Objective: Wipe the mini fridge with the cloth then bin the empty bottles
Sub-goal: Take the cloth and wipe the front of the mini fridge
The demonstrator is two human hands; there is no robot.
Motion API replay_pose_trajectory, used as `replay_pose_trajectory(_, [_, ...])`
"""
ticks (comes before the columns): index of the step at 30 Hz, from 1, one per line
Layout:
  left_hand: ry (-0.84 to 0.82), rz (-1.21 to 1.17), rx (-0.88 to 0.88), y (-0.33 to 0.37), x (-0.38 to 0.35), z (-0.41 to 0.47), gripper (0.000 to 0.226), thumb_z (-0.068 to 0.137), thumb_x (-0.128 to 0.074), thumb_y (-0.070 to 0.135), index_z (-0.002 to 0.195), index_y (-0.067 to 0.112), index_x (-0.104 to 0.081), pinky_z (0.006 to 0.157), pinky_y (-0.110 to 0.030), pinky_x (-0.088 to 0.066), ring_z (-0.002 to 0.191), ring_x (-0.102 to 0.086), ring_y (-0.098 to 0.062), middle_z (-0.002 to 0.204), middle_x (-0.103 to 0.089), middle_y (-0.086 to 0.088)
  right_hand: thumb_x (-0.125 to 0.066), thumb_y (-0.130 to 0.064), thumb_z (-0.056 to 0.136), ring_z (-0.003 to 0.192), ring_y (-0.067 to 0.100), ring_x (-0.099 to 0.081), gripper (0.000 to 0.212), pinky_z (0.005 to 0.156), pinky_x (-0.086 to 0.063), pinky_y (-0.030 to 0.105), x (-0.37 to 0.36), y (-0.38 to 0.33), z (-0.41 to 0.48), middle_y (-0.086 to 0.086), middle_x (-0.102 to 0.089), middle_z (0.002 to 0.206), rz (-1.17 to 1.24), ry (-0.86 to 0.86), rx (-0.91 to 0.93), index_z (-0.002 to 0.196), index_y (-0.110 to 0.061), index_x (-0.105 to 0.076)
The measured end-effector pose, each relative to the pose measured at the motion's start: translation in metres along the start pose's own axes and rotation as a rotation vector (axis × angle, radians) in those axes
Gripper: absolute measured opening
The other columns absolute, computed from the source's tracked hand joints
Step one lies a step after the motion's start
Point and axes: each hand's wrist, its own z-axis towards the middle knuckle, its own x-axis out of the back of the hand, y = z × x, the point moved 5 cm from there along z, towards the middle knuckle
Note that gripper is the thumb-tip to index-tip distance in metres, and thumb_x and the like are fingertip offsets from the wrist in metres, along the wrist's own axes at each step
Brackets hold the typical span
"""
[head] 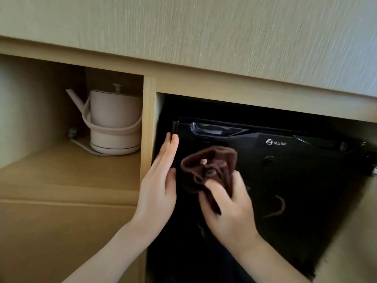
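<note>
Our right hand [226,203] grips the bunched brown cloth [206,168] against the mini fridge [295,180] door, seemingly to wipe it, while our left hand [161,176] lies flat with straight fingers at the door's left edge, probably to steady it. The fridge sits in its cupboard recess, black, glossy and closed; we see no bottles.

Soft dim light, motion blur, glossy reflections, wide-angle edge bending
</note>
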Motion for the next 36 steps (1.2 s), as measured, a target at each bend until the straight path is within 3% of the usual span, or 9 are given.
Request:
replay_pose_trajectory(2, [0.011, 0.027, -0.004, 0.002, 0.001, 0.001, 0.075, 0.095, -0.046, -0.014, 0.156, 0.022, -0.024, 0.113, -0.006, -0.021, 0.148, -0.019, 0.001, 0.163, -0.024, 0.007, -0.064, -0.016, 0.090, 0.087, 0.031, -0.062, 0.024, 0.061, -0.056, 0.039, -0.010, -0.004, -0.023, 0.017, -0.061, 0.107, -0.047, -0.144, 0.075, 0.114, -0.012, -0.064])
replay_pose_trajectory(4, [0.012, 0.031, -0.005, 0.004, 0.001, 0.001, 0.078, 0.094, -0.047, -0.015, 0.156, 0.024, -0.023, 0.112, -0.007, -0.023, 0.148, -0.018, 0.003, 0.162, -0.023, 0.011, -0.062, -0.018, 0.091, 0.087, 0.032, -0.062, 0.024, 0.062, -0.056, 0.040, -0.004, 0.003, -0.028, 0.017, -0.062, 0.106, -0.043, -0.180, 0.072, 0.115, -0.013, -0.063])
replay_pose_trajectory(7, [-0.007, 0.008, -0.007, 0.004, 0.002, 0.000, 0.083, 0.091, -0.049, -0.019, 0.156, 0.026, -0.022, 0.112, -0.011, -0.031, 0.149, -0.019, 0.000, 0.162, -0.021, 0.015, -0.060, -0.020, 0.090, 0.092, 0.026, -0.062, 0.026, 0.073, -0.056, 0.035, 0.017, 0.018, -0.011, 0.011, -0.057, 0.108, 0.018, -0.053, -0.092, 0.116, -0.017, -0.063])
replay_pose_trajectory(10, [-0.022, 0.006, -0.014, 0.000, 0.002, -0.001, 0.085, 0.091, -0.048, -0.019, 0.157, 0.026, -0.022, 0.113, -0.009, -0.025, 0.149, -0.017, 0.000, 0.163, -0.022, 0.011, -0.063, -0.018, 0.089, 0.102, 0.009, -0.057, 0.026, 0.087, -0.047, 0.016, 0.026, 0.024, 0.003, -0.004, -0.052, 0.114, 0.132, 0.035, -0.186, 0.115, -0.015, -0.066])
replay_pose_trajectory(12, [-0.024, 0.006, -0.011, 0.000, 0.001, -0.001, 0.085, 0.091, -0.049, -0.019, 0.157, 0.027, -0.021, 0.114, -0.010, -0.024, 0.150, -0.017, -0.001, 0.164, -0.021, 0.011, -0.064, -0.018, 0.089, 0.105, 0.007, -0.056, 0.027, 0.091, -0.043, 0.011, 0.026, 0.025, 0.005, -0.007, -0.050, 0.116, 0.163, 0.057, -0.211, 0.116, -0.013, -0.066])
replay_pose_trajectory(23, [-0.020, 0.014, -0.018, -0.001, -0.001, -0.001, 0.083, 0.092, -0.048, -0.018, 0.158, 0.024, -0.021, 0.114, -0.010, -0.024, 0.150, -0.017, -0.004, 0.164, -0.023, 0.006, -0.059, -0.030, 0.092, 0.110, -0.004, -0.048, 0.032, 0.092, -0.038, 0.005, 0.023, 0.023, 0.002, 0.003, -0.049, 0.118, 0.194, 0.070, -0.324, 0.121, -0.017, -0.059])
replay_pose_trajectory(28, [-0.018, 0.026, -0.038, -0.001, -0.001, -0.001, 0.083, 0.091, -0.049, -0.019, 0.158, 0.021, -0.021, 0.112, -0.008, -0.025, 0.150, -0.018, -0.003, 0.164, -0.024, 0.003, -0.059, -0.031, 0.091, 0.109, -0.005, -0.049, 0.033, 0.091, -0.039, 0.004, 0.025, 0.017, 0.006, -0.005, -0.041, 0.120, 0.205, 0.093, -0.320, 0.123, -0.024, -0.053])
replay_pose_trajectory(33, [-0.019, -0.001, -0.031, -0.001, -0.001, -0.001, 0.082, 0.091, -0.047, -0.019, 0.158, 0.020, -0.022, 0.114, -0.010, -0.025, 0.150, -0.019, -0.004, 0.164, -0.024, 0.003, -0.058, -0.028, 0.093, 0.112, -0.002, -0.046, 0.035, 0.094, -0.040, 0.007, 0.030, 0.013, 0.012, 0.005, -0.041, 0.122, 0.180, 0.084, -0.267, 0.127, -0.024, -0.048])
replay_pose_trajectory(36, [-0.007, -0.022, -0.028, -0.001, -0.001, -0.001, 0.080, 0.091, -0.047, -0.020, 0.157, 0.019, -0.024, 0.116, -0.015, -0.026, 0.150, -0.020, -0.006, 0.164, -0.025, 0.003, -0.060, -0.025, 0.094, 0.118, -0.005, -0.043, 0.044, 0.099, -0.038, 0.006, 0.034, 0.014, 0.021, 0.000, -0.037, 0.129, 0.135, 0.075, -0.213, 0.136, -0.028, -0.047])
